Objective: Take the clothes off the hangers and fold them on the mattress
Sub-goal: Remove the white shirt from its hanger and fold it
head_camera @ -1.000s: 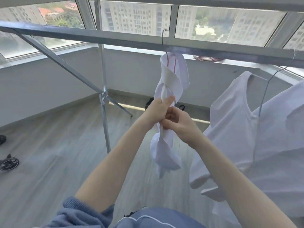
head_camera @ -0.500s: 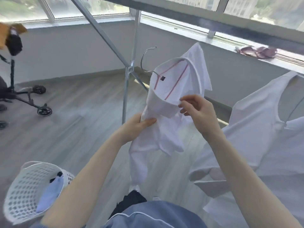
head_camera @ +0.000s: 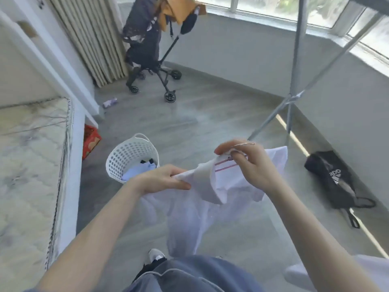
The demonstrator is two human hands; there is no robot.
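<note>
hanger: only its hook shows above the right hand; the rest is hidden inside the white shirt
mattress: cut off by the left edge
purple floor item: too blurred to name

Just right of the white laundry basket, the left hand grips a white garment by its edge. Farther right, the right hand pinches its collar (pink-striped) beside a wire hanger. The mattress lies left of the basket and a stroller stands beyond it.
</note>
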